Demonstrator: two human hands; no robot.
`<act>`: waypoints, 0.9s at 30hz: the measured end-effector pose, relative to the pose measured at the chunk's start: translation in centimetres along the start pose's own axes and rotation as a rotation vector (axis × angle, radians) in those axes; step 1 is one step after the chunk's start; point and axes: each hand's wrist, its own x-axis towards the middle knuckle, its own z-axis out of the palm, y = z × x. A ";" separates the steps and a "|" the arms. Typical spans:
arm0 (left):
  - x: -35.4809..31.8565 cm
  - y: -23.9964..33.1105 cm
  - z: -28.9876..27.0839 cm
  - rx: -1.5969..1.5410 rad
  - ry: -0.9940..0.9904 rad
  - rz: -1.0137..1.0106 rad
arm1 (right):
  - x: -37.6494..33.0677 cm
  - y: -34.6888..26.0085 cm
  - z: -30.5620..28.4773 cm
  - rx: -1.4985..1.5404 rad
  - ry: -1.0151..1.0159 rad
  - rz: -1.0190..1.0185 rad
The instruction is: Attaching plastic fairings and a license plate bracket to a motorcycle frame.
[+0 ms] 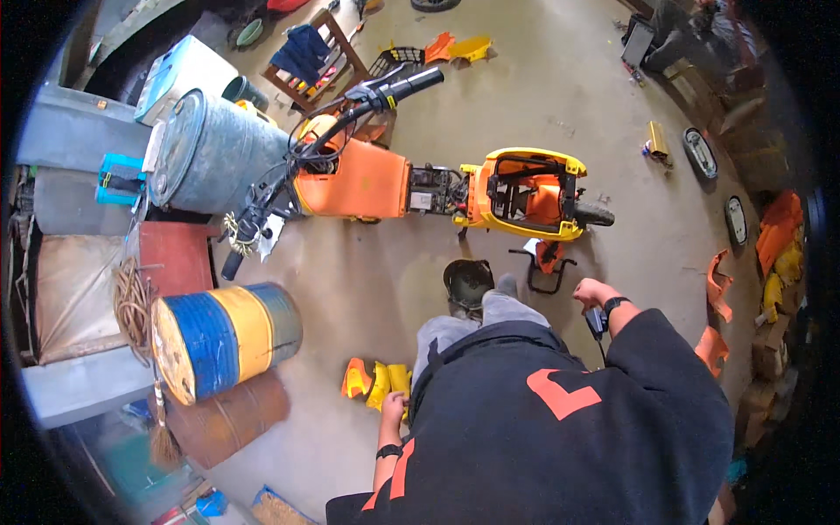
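My right hand [594, 293] hovers above the floor to the right of my legs, fingers curled in; its inside is hidden. A small dark device [597, 323] sits below its wrist strap. My left hand [394, 408] hangs low by my left side, fingers also curled, and whatever they might hold is hidden. Just beyond it lie yellow and orange plastic panels [378, 381]. In front of me stands a partly stripped orange and yellow scooter [360, 179], its handlebar to the left, its rear wheel [594, 214] to the right. Neither hand touches it.
A dark round tub [469, 282] and a black tubular rack [549, 282] lie between me and the scooter. Left stand a blue-yellow drum [229, 339] and a grey-blue drum [223, 150]. Loose orange panels [719, 284] line the right. Someone else [700, 39] is at the far right.
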 end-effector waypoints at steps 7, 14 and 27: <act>-0.7 -5.8 2.4 0.026 0.041 -0.008 | 3.4 2.0 -0.8 0.451 0.323 0.006; 7.6 -6.1 -1.0 0.036 -0.132 0.021 | 3.1 0.6 -1.6 0.595 0.198 0.198; 30.5 13.1 -14.6 0.017 -0.398 0.216 | -2.2 -24.1 3.7 1.816 0.388 1.060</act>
